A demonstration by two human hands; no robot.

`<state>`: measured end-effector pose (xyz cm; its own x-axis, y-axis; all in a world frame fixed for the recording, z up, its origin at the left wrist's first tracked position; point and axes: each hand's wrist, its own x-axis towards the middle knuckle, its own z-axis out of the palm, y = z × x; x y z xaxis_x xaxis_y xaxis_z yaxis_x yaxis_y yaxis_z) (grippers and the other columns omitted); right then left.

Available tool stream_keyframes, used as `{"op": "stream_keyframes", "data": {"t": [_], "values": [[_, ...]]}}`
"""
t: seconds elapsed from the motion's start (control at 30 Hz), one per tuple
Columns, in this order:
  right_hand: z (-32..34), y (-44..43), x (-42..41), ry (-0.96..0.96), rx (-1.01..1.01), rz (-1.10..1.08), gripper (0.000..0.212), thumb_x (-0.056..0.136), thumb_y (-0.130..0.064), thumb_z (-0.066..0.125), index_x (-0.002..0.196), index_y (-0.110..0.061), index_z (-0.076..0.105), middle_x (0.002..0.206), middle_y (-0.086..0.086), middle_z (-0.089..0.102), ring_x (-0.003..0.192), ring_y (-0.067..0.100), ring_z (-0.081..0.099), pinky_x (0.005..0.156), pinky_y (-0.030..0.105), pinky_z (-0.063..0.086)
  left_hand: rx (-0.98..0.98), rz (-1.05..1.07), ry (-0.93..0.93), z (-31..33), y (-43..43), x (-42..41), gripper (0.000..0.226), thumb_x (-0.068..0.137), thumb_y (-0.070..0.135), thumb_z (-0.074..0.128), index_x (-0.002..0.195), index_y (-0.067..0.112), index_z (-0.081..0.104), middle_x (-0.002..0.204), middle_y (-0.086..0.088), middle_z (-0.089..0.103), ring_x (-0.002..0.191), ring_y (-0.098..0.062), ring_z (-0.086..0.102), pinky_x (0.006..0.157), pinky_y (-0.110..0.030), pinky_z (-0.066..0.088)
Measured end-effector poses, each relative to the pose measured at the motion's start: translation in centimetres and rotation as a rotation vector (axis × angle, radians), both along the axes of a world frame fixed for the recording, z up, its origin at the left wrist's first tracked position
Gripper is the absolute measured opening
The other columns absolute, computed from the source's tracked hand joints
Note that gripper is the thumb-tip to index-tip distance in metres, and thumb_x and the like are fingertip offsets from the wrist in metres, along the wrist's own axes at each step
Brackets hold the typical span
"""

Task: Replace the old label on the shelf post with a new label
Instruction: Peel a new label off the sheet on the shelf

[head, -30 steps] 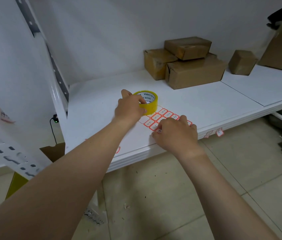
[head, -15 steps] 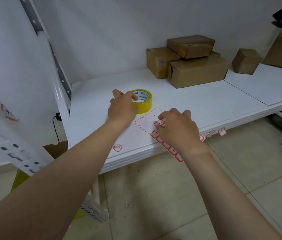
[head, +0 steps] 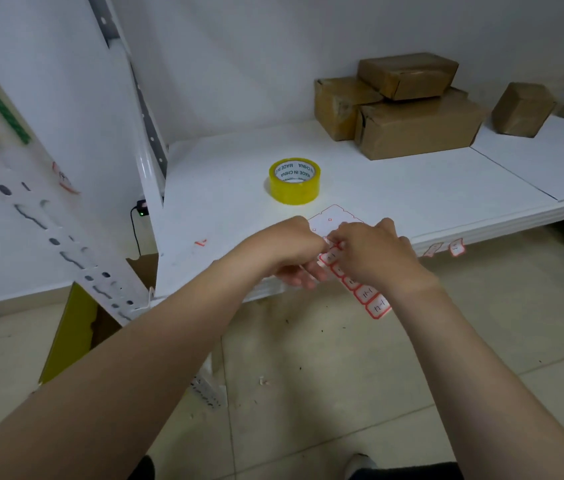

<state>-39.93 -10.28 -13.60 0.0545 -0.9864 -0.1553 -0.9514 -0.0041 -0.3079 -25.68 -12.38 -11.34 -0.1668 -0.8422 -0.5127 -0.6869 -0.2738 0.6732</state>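
A sheet of red-bordered labels [head: 370,299] hangs over the front edge of the white shelf [head: 225,188]. My right hand [head: 374,254] pinches the sheet near its middle, and my left hand [head: 294,251] holds it from the left with fingers curled under the edge. The perforated white shelf post [head: 41,209] slants across the left foreground; an old red-edged label [head: 66,183] sticks on it. The fingertips meet over the sheet, and what they pinch there is hidden.
A yellow tape roll [head: 295,181] stands on the shelf behind the hands. Several cardboard boxes [head: 408,116] are stacked at the back right. Two small labels [head: 455,247] stick on the shelf's front edge. A red scrap [head: 201,242] lies on the shelf.
My left hand let go of the tape roll and came to the label sheet. The sheet was drawn toward me and now overhangs the shelf edge, held by both hands.
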Motion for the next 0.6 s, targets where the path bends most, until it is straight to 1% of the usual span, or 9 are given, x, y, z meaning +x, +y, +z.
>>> {"op": "stream_keyframes", "data": {"t": [0.07, 0.13, 0.17, 0.23, 0.3, 0.4, 0.47, 0.53, 0.6], "values": [[0.2, 0.5, -0.4, -0.016, 0.008, 0.004, 0.037, 0.103, -0.026, 0.048, 0.135, -0.037, 0.062, 0.14, -0.007, 0.062, 0.139, 0.032, 0.034, 0.107, 0.048, 0.036, 0.048, 0.035, 0.033, -0.7, 1.1, -0.1, 0.021, 0.106, 0.019, 0.047, 0.118, 0.003, 0.055, 0.091, -0.015, 0.08, 0.061, -0.025, 0.069, 0.054, -0.026, 0.058], [0.3, 0.9, -0.7, -0.035, 0.015, 0.0, 0.042, 0.102, -0.023, 0.048, 0.14, -0.037, 0.06, 0.14, -0.003, 0.062, 0.142, 0.031, 0.032, 0.109, 0.047, 0.035, 0.081, 0.089, 0.125, -1.4, 1.8, -0.2, 0.025, 0.104, 0.02, 0.052, 0.121, 0.002, 0.058, 0.088, -0.013, 0.076, 0.067, -0.026, 0.069, 0.072, -0.038, 0.065], [0.3, 1.1, -0.9, -0.053, 0.022, -0.009, 0.044, 0.102, -0.021, 0.047, 0.142, -0.037, 0.058, 0.14, 0.0, 0.062, 0.144, 0.03, 0.031, 0.11, 0.047, 0.035, 0.084, 0.127, 0.185, -1.7, 2.0, -0.3, 0.024, 0.102, 0.02, 0.055, 0.118, 0.003, 0.061, 0.087, -0.012, 0.074, 0.072, -0.026, 0.072, 0.081, -0.043, 0.065], [0.4, 1.4, -1.2, -0.083, 0.029, -0.035, 0.047, 0.103, -0.018, 0.047, 0.145, -0.036, 0.057, 0.137, 0.004, 0.061, 0.147, 0.029, 0.029, 0.112, 0.047, 0.036, 0.064, 0.231, 0.303, -2.3, 2.3, -0.7, 0.018, 0.099, 0.02, 0.06, 0.109, 0.006, 0.065, 0.097, -0.014, 0.076, 0.089, -0.028, 0.078, 0.088, -0.048, 0.063], [0.4, 1.4, -1.6, -0.103, 0.022, -0.051, 0.047, 0.102, -0.017, 0.047, 0.144, -0.034, 0.058, 0.132, 0.006, 0.064, 0.146, 0.029, 0.03, 0.112, 0.048, 0.042, 0.025, 0.345, 0.412, -2.7, 2.5, -1.1, 0.017, 0.098, 0.016, 0.062, 0.109, 0.003, 0.065, 0.101, -0.016, 0.076, 0.094, -0.029, 0.079, 0.087, -0.045, 0.064], [0.2, 1.1, -2.1, -0.161, -0.012, -0.071, 0.049, 0.1, -0.014, 0.045, 0.143, -0.032, 0.06, 0.129, 0.005, 0.069, 0.143, 0.03, 0.033, 0.11, 0.052, 0.046, -0.054, 0.478, 0.554, -3.3, 2.6, -1.9, 0.028, 0.097, 0.011, 0.061, 0.121, -0.004, 0.061, 0.106, -0.02, 0.077, 0.087, -0.03, 0.079, 0.084, -0.043, 0.065], [0.2, 0.9, -2.3, -0.198, -0.056, -0.077, 0.047, 0.101, -0.014, 0.043, 0.141, -0.03, 0.063, 0.129, 0.005, 0.071, 0.14, 0.033, 0.037, 0.107, 0.052, 0.048, -0.074, 0.565, 0.663, -3.1, 2.5, -2.5, 0.031, 0.097, 0.011, 0.062, 0.125, -0.002, 0.058, 0.104, -0.02, 0.077, 0.084, -0.031, 0.079, 0.074, -0.039, 0.066], [0.0, 0.7, -2.4, -0.247, -0.12, -0.073, 0.042, 0.105, -0.019, 0.041, 0.138, -0.029, 0.065, 0.13, 0.005, 0.072, 0.138, 0.035, 0.045, 0.106, 0.052, 0.05, -0.055, 0.621, 0.743, -2.6, 2.3, -3.0, 0.022, 0.099, 0.012, 0.061, 0.118, 0.002, 0.061, 0.094, -0.014, 0.077, 0.073, -0.028, 0.078, 0.064, -0.035, 0.066], [-0.1, 0.4, -2.4, -0.295, -0.175, -0.069, 0.039, 0.106, -0.023, 0.041, 0.135, -0.029, 0.067, 0.132, 0.004, 0.073, 0.135, 0.037, 0.052, 0.107, 0.052, 0.051, 0.014, 0.632, 0.813, -1.8, 2.1, -3.6, 0.007, 0.1, 0.01, 0.058, 0.102, 0.006, 0.064, 0.084, -0.01, 0.072, 0.066, -0.026, 0.071, 0.067, -0.038, 0.063]]}}
